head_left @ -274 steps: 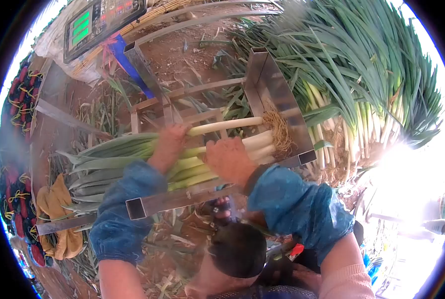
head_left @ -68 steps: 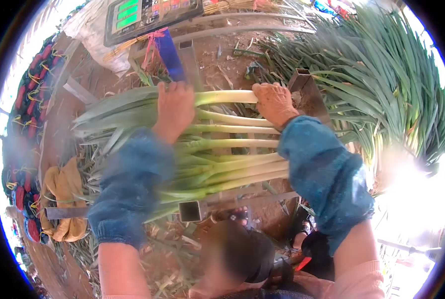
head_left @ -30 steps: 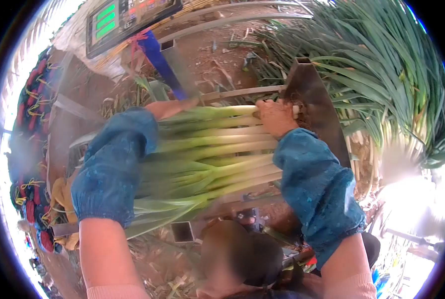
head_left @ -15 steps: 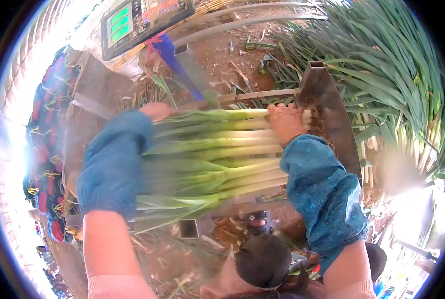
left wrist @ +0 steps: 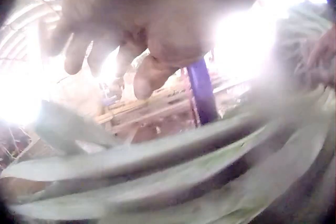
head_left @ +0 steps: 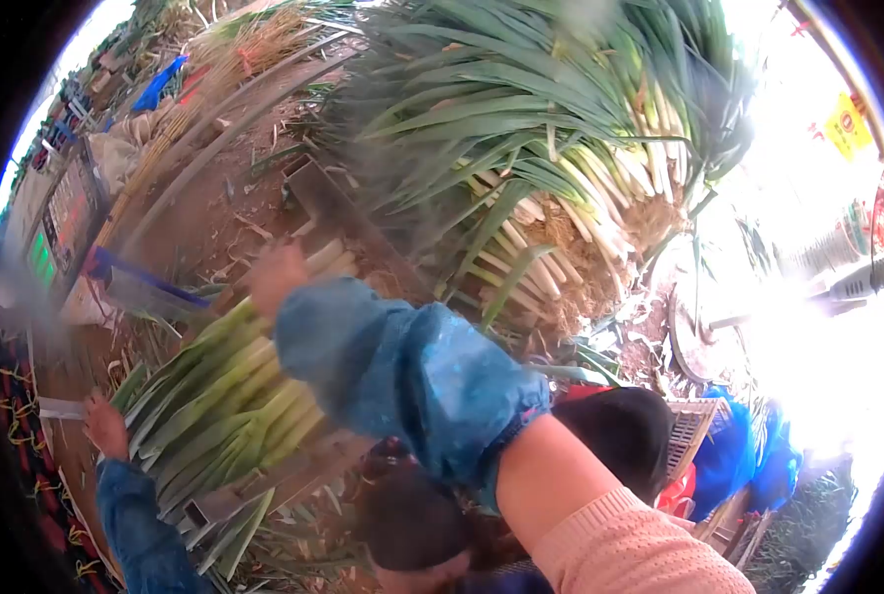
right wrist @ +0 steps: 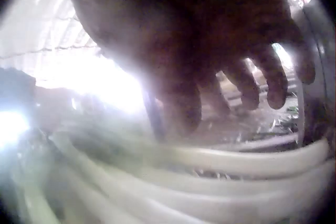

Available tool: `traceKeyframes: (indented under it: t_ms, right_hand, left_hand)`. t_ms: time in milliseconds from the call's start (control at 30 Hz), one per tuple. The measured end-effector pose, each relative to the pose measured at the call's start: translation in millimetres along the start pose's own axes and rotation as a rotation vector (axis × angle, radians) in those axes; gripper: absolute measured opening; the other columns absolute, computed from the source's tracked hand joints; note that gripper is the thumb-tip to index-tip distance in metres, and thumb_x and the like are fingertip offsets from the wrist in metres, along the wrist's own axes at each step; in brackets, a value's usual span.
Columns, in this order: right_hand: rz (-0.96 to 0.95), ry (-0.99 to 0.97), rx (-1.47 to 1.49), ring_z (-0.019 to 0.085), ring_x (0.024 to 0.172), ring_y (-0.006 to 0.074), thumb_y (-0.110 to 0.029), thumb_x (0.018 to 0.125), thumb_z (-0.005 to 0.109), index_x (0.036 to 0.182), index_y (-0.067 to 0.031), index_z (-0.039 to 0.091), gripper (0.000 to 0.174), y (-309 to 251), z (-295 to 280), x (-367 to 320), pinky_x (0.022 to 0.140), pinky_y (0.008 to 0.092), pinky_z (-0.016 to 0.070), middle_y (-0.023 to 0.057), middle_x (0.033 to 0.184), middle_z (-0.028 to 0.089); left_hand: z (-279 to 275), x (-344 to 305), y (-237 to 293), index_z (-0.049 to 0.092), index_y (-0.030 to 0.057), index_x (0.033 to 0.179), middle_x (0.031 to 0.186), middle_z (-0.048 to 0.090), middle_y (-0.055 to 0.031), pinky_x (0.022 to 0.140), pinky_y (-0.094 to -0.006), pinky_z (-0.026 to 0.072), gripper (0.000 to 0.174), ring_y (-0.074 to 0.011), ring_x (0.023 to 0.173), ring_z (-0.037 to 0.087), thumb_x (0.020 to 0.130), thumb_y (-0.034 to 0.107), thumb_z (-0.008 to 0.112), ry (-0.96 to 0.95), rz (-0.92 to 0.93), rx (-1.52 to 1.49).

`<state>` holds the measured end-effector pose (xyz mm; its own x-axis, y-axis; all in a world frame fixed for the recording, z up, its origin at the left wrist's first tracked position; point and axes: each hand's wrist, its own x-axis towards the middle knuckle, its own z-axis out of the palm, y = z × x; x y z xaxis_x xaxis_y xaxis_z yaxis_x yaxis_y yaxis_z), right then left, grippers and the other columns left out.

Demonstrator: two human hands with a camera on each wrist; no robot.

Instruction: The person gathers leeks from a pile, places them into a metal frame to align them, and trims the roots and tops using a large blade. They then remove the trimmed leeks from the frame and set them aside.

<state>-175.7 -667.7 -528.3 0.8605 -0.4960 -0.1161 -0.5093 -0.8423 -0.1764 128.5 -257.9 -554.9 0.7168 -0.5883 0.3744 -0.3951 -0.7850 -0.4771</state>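
Observation:
A row of leeks point(head_left: 209, 396) lies side by side across a metal frame point(head_left: 358, 233), green leaves to the left and white stems to the right. My left hand point(head_left: 106, 428) is at the leaf end, beside the outer leeks. In the left wrist view its fingers point(left wrist: 76, 56) hang loosely over the leaves, holding nothing. My right hand point(head_left: 276, 275), blurred in the head view, is over the white stems near the frame's upright plate. The right wrist view shows its fingers point(right wrist: 247, 90) apart and relaxed above the white stems point(right wrist: 247, 163), with nothing in them.
A big pile of leeks point(head_left: 521, 119) lies beyond the frame, roots toward the right. A scale point(head_left: 71, 213) with a green display stands at the left. A pale woven basket point(head_left: 692, 431) and blue plastic bags point(head_left: 734, 460) are at the lower right.
The head view has swung right, shifting the frame and scale left in it. My right hand has come off the white stems it rested on. Earlier, both hands handled leeks, laying them in the row.

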Motion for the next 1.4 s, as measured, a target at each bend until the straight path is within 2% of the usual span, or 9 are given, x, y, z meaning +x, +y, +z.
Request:
traceKeyframes:
  t_ms: [233, 400, 500, 567, 667, 867, 1100, 1233, 1400]
  right_hand:
    - [-0.512, -0.123, 0.191, 0.051, 0.114, 0.0258, -0.017, 0.085, 0.052, 0.106, -0.0079, 0.064, 0.026, 59.6, -171.0, -109.9, 0.094, 0.0464, 0.0395, 0.0159, 0.122, 0.054]
    - [-1.287, 0.479, -0.343, 0.048, 0.118, 0.0305, -0.012, 0.087, 0.048, 0.116, -0.0074, 0.057, 0.031, 272.7, -159.1, -117.1, 0.102, 0.0411, 0.0384, 0.0151, 0.128, 0.049]
    - [-0.056, 0.102, 0.135, 0.055, 0.104, 0.0335, -0.024, 0.082, 0.057, 0.119, -0.0041, 0.053, 0.042, 376.7, -137.6, -219.9, 0.09, 0.0422, 0.0443, 0.0181, 0.111, 0.058]
    - [0.194, -0.065, -0.184, 0.059, 0.099, 0.0333, -0.027, 0.081, 0.061, 0.118, -0.0026, 0.053, 0.045, 457.0, -85.5, -267.8, 0.083, 0.0431, 0.0478, 0.0179, 0.107, 0.061]
    - [0.512, -0.256, 0.029, 0.061, 0.095, 0.0325, -0.033, 0.077, 0.063, 0.115, -0.0034, 0.055, 0.049, 497.8, -38.9, -335.6, 0.079, 0.044, 0.0499, 0.0143, 0.104, 0.062]
    - [0.546, -0.108, 0.121, 0.056, 0.098, 0.0342, -0.028, 0.077, 0.063, 0.122, -0.0066, 0.049, 0.051, 572.6, 73.7, -350.3, 0.082, 0.0447, 0.0461, 0.0189, 0.106, 0.056]
    - [0.561, 0.256, 0.109, 0.05, 0.105, 0.0355, -0.025, 0.073, 0.066, 0.123, -0.0134, 0.049, 0.054, 566.0, 82.3, -268.5, 0.084, 0.0458, 0.0432, 0.0177, 0.111, 0.052]
    - [0.621, 0.325, -0.04, 0.048, 0.107, 0.0338, -0.017, 0.078, 0.062, 0.11, -0.0117, 0.055, 0.033, 576.6, 109.3, -239.3, 0.086, 0.0455, 0.0421, 0.0147, 0.112, 0.052]
    - [0.673, 0.383, 0.261, 0.057, 0.064, 0.0299, -0.01, 0.082, 0.055, 0.1, -0.0079, 0.054, 0.019, 557.9, 118.7, -271.2, 0.06, 0.0401, 0.0456, 0.0121, 0.078, 0.059]
  left_hand:
    - [-242.4, -26.1, 83.7, 0.047, 0.0077, 0.128, 0.125, 0.05, -0.015, 0.095, -0.042, 0.0382, 0.039, -0.0309, 0.116, 0.046, 0.088, 0.007, 0.052, -0.005, -0.057, -0.758]
    - [-375.9, -80.1, 132.7, 0.05, 0.002, 0.123, 0.126, 0.05, -0.0142, 0.097, -0.04, 0.0376, 0.032, -0.027, 0.119, 0.046, 0.091, 0.003, 0.049, 0.231, 0.143, -0.853]
    - [-417.5, -107.7, 163.4, 0.051, -0.0003, 0.12, 0.125, 0.051, -0.015, 0.096, -0.041, 0.0388, 0.029, -0.0286, 0.117, 0.048, 0.092, 0.006, 0.048, 0.229, 0.296, -0.815]
    - [-426.5, -119.7, 186.5, 0.051, -0.0012, 0.119, 0.124, 0.052, -0.0157, 0.095, -0.0417, 0.0396, 0.029, -0.0299, 0.115, 0.049, 0.091, 0.007, 0.049, 0.257, 0.434, -0.809]
    - [-454.2, -130.5, 236.6, 0.055, 0.0038, 0.117, 0.125, 0.051, -0.0148, 0.097, -0.0469, 0.0405, 0.026, -0.0319, 0.117, 0.048, 0.092, 0.01, 0.049, 0.093, 0.501, -0.972]
    - [-477.7, -120.3, 337.9, 0.055, 0.0005, 0.104, 0.111, 0.054, -0.0166, 0.088, -0.0418, 0.0423, 0.023, -0.0335, 0.101, 0.053, 0.084, 0.012, 0.059, -0.038, 0.682, -1.171]
    - [-493.0, -102.8, 416.6, 0.053, -0.0001, 0.103, 0.107, 0.052, -0.0179, 0.085, -0.0409, 0.0428, 0.03, -0.035, 0.096, 0.053, 0.073, 0.002, 0.06, -0.224, 0.862, -1.067]
    - [-476.5, -105.3, 436.8, 0.053, -0.0002, 0.103, 0.108, 0.052, -0.0175, 0.083, -0.0417, 0.0433, 0.031, -0.0347, 0.096, 0.053, 0.072, -0.001, 0.06, -0.282, 0.889, -1.025]
    - [-468.8, -104.9, 447.1, 0.054, 0.0011, 0.104, 0.106, 0.052, -0.0175, 0.079, -0.041, 0.0452, 0.033, -0.0347, 0.094, 0.054, 0.071, -0.002, 0.061, -0.313, 0.895, -1.034]
